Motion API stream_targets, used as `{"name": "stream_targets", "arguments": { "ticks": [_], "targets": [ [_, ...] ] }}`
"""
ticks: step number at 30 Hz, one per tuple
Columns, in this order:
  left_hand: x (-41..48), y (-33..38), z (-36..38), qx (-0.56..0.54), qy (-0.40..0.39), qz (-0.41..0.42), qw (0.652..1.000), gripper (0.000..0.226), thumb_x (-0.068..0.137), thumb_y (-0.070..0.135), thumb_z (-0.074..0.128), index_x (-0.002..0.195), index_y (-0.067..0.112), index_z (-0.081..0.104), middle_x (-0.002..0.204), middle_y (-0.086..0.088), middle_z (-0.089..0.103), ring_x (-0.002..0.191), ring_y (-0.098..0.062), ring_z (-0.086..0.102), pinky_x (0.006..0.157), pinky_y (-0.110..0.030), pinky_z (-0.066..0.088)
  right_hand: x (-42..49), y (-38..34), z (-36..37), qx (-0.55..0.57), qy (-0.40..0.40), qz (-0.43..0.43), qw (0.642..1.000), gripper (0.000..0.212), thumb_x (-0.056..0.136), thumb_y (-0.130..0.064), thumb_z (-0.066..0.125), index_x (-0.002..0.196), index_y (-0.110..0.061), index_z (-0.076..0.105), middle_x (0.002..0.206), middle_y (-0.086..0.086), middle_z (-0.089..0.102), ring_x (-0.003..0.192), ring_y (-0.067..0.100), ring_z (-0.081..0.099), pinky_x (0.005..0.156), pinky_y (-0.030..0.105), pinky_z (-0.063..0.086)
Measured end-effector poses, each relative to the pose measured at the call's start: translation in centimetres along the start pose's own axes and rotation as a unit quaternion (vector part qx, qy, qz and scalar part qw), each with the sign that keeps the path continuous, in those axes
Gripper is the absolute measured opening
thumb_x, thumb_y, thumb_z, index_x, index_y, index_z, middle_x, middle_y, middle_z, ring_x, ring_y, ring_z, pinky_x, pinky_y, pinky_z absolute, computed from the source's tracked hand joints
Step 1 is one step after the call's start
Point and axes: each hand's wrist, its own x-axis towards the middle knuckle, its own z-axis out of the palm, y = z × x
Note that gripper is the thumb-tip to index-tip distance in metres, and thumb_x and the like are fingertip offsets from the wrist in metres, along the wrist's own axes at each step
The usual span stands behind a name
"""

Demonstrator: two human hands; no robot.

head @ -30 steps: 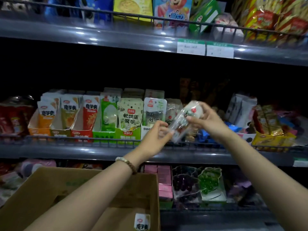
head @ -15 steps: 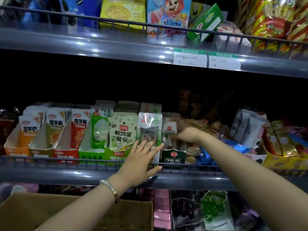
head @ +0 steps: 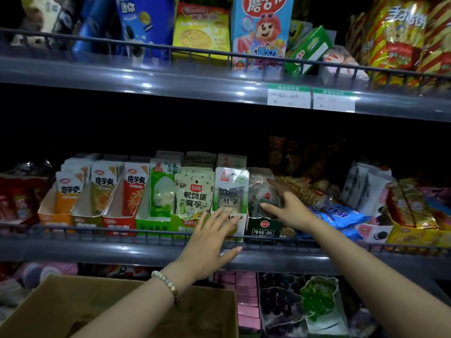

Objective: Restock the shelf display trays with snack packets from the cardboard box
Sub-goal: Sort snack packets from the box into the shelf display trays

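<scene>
Both arms reach up and forward to the middle shelf point(head: 97, 252), forearms bare. The left hand point(head: 210, 242) is open, palm turned to the shelf and fingers straight and fanned. Its fingertips lie over the lower edge of the bamboo-shoot packet point(head: 230, 191) and the front of the tray beneath it, while the thumb points right along the wire rail point(head: 122, 231). A beaded bracelet point(head: 167, 285) sits on that wrist. The right hand point(head: 290, 211) is open too, reaching in from the right with the wrist bent slightly. Its index finger stretches up and left across the face of the clear packet point(head: 260, 189) and the thumb lies low against the same packet, with no finger curled round it. That clear packet stands upright in the dark green tray point(head: 264, 229), just right of the bamboo-shoot packet and at the right end of the row of display trays point(head: 117, 215), which hold upright packets side by side behind the rail. Loose blue packets point(head: 341, 213) lie just beside the right wrist. The cardboard box point(head: 97, 306) is at the lower left, below the left forearm, its top open; what it holds cannot be made out
</scene>
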Motion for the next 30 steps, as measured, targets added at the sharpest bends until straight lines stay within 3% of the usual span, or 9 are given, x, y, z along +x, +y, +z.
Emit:
{"name": "stream_targets", "arguments": {
  "ticks": [5,11,15,20,23,25,26,28,30],
  "targets": [
    [-4.5,-1.3,-0.7,-0.057,0.005,-0.024,0.998,0.074,0.079,0.073,0.014,0.145,0.042,0.005,0.156,0.016,0.009,0.144,-0.006,-0.002,0.114,-0.027,-0.014,-4.6,-2.3,1.2,0.028,0.013,-0.018,0.999,0.061,0.088,-0.031,0.062,0.142,-0.026,0.034,0.143,-0.009,0.034,0.131,0.004,0.03,0.111,0.028,0.029],
    [-12.2,-5.0,0.6,-0.075,-0.03,-0.059,0.995,0.083,0.076,0.075,0.014,0.148,0.033,0.016,0.153,0.015,0.019,0.143,-0.006,0.008,0.116,-0.023,-0.006,-11.0,-6.5,8.1,0.096,-0.069,-0.033,0.992,0.054,0.091,-0.033,0.058,0.139,-0.037,0.036,0.145,-0.022,0.027,0.133,-0.008,0.022,0.109,0.017,0.021],
    [-18.3,-9.5,3.6,-0.08,-0.065,-0.088,0.991,0.094,0.073,0.085,0.008,0.144,0.028,0.032,0.149,0.008,0.034,0.141,-0.014,0.025,0.113,-0.02,0.006,-14.4,-6.6,15.6,0.14,-0.149,0.022,0.979,0.051,0.091,-0.027,0.06,0.138,-0.027,0.039,0.142,-0.011,0.036,0.132,0.0,0.032,0.108,0.016,0.026],
    [-24.8,-12.1,7.3,-0.116,-0.191,-0.222,0.949,0.082,0.082,0.072,0.032,0.147,0.022,0.027,0.15,0.003,0.032,0.139,-0.014,0.026,0.109,-0.022,0.018,-17.8,-5.7,25.5,0.177,-0.222,0.173,0.943,0.048,0.091,-0.022,0.061,0.135,-0.017,0.043,0.134,-0.002,0.044,0.121,0.015,0.048,0.084,0.006,0.041],
    [-28.1,-12.2,10.0,-0.163,-0.262,-0.279,0.909,0.091,0.077,0.072,0.036,0.148,0.016,0.025,0.152,-0.004,0.032,0.139,-0.018,0.029,0.109,-0.023,0.023,-20.0,-3.9,30.9,0.128,-0.275,0.235,0.923,0.037,0.093,-0.015,0.057,0.128,-0.011,0.047,0.12,0.0,0.049,0.087,0.011,0.052,0.054,0.004,0.041],
    [-29.5,-11.9,11.5,-0.189,-0.32,-0.31,0.875,0.087,0.084,0.067,0.043,0.15,0.016,0.019,0.154,-0.006,0.027,0.142,-0.021,0.024,0.113,-0.027,0.023,-21.7,-2.4,33.2,0.106,-0.275,0.269,0.917,0.014,0.082,-0.005,0.066,0.091,-0.01,0.056,0.09,0.005,0.055,0.07,0.017,0.048,0.057,0.028,0.05],
    [-29.7,-11.8,11.9,-0.199,-0.34,-0.319,0.862,0.083,0.088,0.064,0.043,0.15,0.016,0.017,0.155,-0.007,0.026,0.142,-0.022,0.022,0.114,-0.03,0.024,-22.4,-0.2,34.6,0.137,-0.258,0.316,0.903,0.022,0.076,-0.002,0.07,0.078,-0.012,0.052,0.08,0.006,0.051,0.069,0.02,0.049,0.065,0.038,0.051],
    [-29.6,-11.9,12.2,-0.208,-0.355,-0.327,0.85,0.08,0.088,0.064,0.04,0.15,0.018,0.017,0.154,-0.008,0.026,0.142,-0.024,0.022,0.114,-0.033,0.025,-24.8,1.2,35.4,0.057,-0.33,0.261,0.905,0.023,0.078,-0.013,0.071,0.088,-0.018,0.051,0.092,0.006,0.054,0.09,0.026,0.056,0.089,0.046,0.048],
    [-29.4,-12.0,12.3,-0.218,-0.351,-0.333,0.848,0.081,0.087,0.067,0.039,0.15,0.018,0.02,0.154,-0.007,0.027,0.142,-0.024,0.024,0.113,-0.035,0.026,-25.5,1.4,35.7,0.009,-0.351,0.301,0.887,0.051,0.073,-0.034,0.077,0.115,-0.02,0.051,0.12,0.003,0.053,0.113,0.024,0.052,0.098,0.037,0.044]
  ]
}}
